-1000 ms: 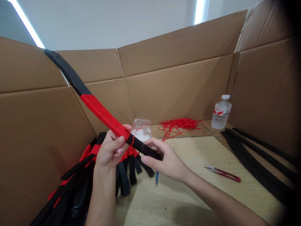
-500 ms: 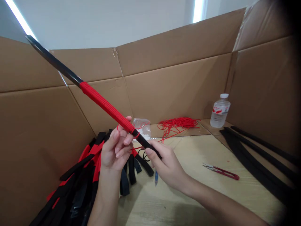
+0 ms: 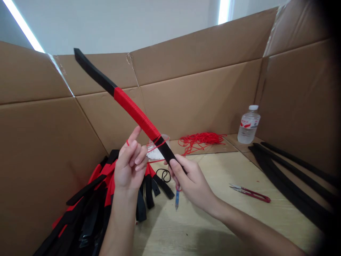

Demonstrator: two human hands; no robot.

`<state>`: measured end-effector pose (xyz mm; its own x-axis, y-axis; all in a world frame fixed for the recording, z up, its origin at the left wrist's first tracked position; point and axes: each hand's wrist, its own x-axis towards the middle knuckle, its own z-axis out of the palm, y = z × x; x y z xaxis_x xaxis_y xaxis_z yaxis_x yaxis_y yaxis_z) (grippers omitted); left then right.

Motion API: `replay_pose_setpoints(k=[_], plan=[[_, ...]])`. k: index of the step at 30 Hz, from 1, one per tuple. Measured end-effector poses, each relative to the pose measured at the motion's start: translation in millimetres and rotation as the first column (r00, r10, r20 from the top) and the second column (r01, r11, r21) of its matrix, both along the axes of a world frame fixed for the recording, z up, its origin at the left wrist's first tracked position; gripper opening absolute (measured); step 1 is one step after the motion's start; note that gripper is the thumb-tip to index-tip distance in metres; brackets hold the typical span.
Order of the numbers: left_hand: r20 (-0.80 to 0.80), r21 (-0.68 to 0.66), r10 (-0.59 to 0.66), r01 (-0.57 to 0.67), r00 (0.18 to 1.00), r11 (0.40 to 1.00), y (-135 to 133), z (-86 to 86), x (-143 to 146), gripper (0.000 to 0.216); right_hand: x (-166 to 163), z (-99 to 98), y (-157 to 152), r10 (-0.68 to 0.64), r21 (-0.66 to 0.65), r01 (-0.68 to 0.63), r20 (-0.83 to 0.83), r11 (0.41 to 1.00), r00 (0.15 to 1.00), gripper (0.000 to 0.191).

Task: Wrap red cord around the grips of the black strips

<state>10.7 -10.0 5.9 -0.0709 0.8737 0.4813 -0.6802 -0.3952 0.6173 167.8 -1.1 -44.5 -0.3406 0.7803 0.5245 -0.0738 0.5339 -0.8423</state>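
Note:
My right hand grips the lower black end of a long curved black strip, whose middle is tightly wrapped in red cord. My left hand is raised just left of the wrapping, its fingers curled and apart from the strip. A thin loose length of red cord runs from the wrapping towards those fingers, and red shows on my left index finger. Below my right hand stands a small blue pointed object.
A heap of red-and-black strips lies left, against a cardboard wall. On the wooden table are red thread snips, a tangle of red cord, a plastic bag, a water bottle and long black strips.
The strip has swung more upright, its upper tip moving right. My left fingers have come away from it, and a length of red cord now stretches between them and the wrapping.

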Motion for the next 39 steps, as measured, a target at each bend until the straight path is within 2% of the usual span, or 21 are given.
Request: replay_pose_setpoints(k=[3, 6, 9, 11, 13, 14, 15, 16, 17, 19, 20, 21, 22, 24, 25, 27, 30, 34, 36, 38, 39], plan=[[-0.148, -0.016, 0.026, -0.029, 0.989, 0.999, 4.6, 0.1, -2.2, 0.027, -0.5, -1.0, -1.1, 0.126, -0.113, -0.130, -0.041, 0.985, 0.991, 0.044], [-0.252, 0.059, 0.039, -0.025, 0.967, 0.998, 8.2, -0.2, -5.0, 0.034, -1.5, -2.4, -1.2, 0.325, -0.247, -0.356, -0.158, 0.901, 0.933, 0.047], [-0.325, 0.093, 0.057, -0.028, 0.944, 0.995, 7.8, -0.8, -10.5, 0.036, -2.0, -3.7, 1.9, 0.505, -0.330, -0.580, -0.289, 0.745, 0.813, 0.045], [-0.380, 0.065, 0.015, 0.011, 0.925, 0.998, 6.2, -1.5, -16.8, 0.034, -1.9, -4.2, 5.3, 0.613, -0.382, -0.708, -0.354, 0.595, 0.706, 0.045], [-0.440, 0.058, -0.039, 0.071, 0.897, 0.996, 4.6, -2.2, -24.0, 0.031, -1.3, -3.7, 8.3, 0.691, -0.425, -0.776, -0.373, 0.466, 0.619, 0.046], [-0.463, 0.065, -0.050, 0.090, 0.885, 0.994, 4.0, -2.4, -27.0, 0.029, -0.8, -3.0, 9.2, 0.714, -0.439, -0.781, -0.353, 0.444, 0.604, 0.048], [-0.478, 0.075, -0.045, 0.092, 0.877, 0.993, 3.5, -2.3, -29.2, 0.028, -0.3, -2.1, 9.5, 0.725, -0.443, -0.768, -0.309, 0.463, 0.616, 0.050], [-0.484, 0.085, -0.021, 0.071, 0.875, 0.994, 3.2, -2.0, -30.3, 0.028, 0.1, -1.0, 9.2, 0.708, -0.430, -0.727, -0.241, 0.535, 0.664, 0.050], [-0.484, 0.092, 0.018, 0.030, 0.875, 0.995, 3.0, -1.5, -30.0, 0.028, 0.4, -0.1, 8.4, 0.655, -0.390, -0.652, -0.147, 0.651, 0.742, 0.048], [-0.484, 0.091, 0.110, -0.075, 0.868, 0.993, 2.2, 0.0, -26.0, 0.028, 0.6, 0.6, 5.8, 0.407, -0.209, -0.384, 0.082, 0.899, 0.910, 0.044], [-0.486, 0.086, 0.153, -0.127, 0.861, 0.988, 1.5, 0.9, -22.8, 0.027, 0.4, 0.1, 4.6, 0.232, -0.075, -0.222, 0.178, 0.972, 0.956, 0.043], [-0.485, 0.080, 0.189, -0.171, 0.854, 0.982, 0.5, 1.6, -19.3, 0.026, 0.1, -0.9, 3.6, 0.061, 0.062, -0.079, 0.246, 0.995, 0.967, 0.040], [-0.483, 0.072, 0.215, -0.206, 0.849, 0.976, -0.9, 2.3, -15.8, 0.024, -0.4, -2.2, 2.9, -0.081, 0.183, 0.029, 0.286, 0.983, 0.955, 0.035], [-0.453, 0.058, 0.252, -0.253, 0.855, 0.966, -4.1, 3.2, -10.6, 0.025, -1.5, -5.0, 2.5, -0.247, 0.335, 0.135, 0.317, 0.933, 0.916, 0.029], [-0.422, 0.051, 0.268, -0.272, 0.866, 0.961, -5.7, 3.6, -9.1, 0.027, -1.9, -5.8, 2.4, -0.280, 0.363, 0.154, 0.324, 0.919, 0.904, 0.030], [-0.347, 0.039, 0.287, -0.292, 0.893, 0.956, -8.6, 4.2, -8.2, 0.036, -2.2, -5.7, 2.0, -0.260, 0.326, 0.145, 0.345, 0.934, 0.902, 0.033], [-0.288, 0.029, 0.245, -0.247, 0.926, 0.969, -10.7, 5.0, -8.1, 0.043, -1.5, -1.7, 0.5, -0.083, 0.159, 0.036, 0.300, 0.987, 0.950, 0.030], [-0.282, 0.046, 0.165, -0.158, 0.945, 0.986, -10.4, 4.7, -6.0, 0.027, -0.1, 3.6, -2.0, 0.168, -0.054, -0.163, 0.090, 0.985, 0.982, 0.039], [-0.274, 0.043, 0.116, -0.109, 0.955, 0.993, -9.7, 4.0, -5.3, 0.017, 0.3, 4.7, -3.1, 0.341, -0.247, -0.342, -0.048, 0.906, 0.939, 0.045], [-0.255, 0.030, 0.069, -0.064, 0.965, 0.998, -9.1, 3.4, -4.9, 0.013, 0.3, 4.9, -3.9, 0.472, -0.398, -0.502, -0.177, 0.768, 0.863, 0.049], [-0.241, 0.020, 0.055, -0.052, 0.969, 0.998, -8.8, 3.1, -4.4, 0.013, 0.1, 4.8, -3.9, 0.501, -0.435, -0.545, -0.223, 0.716, 0.836, 0.050]])
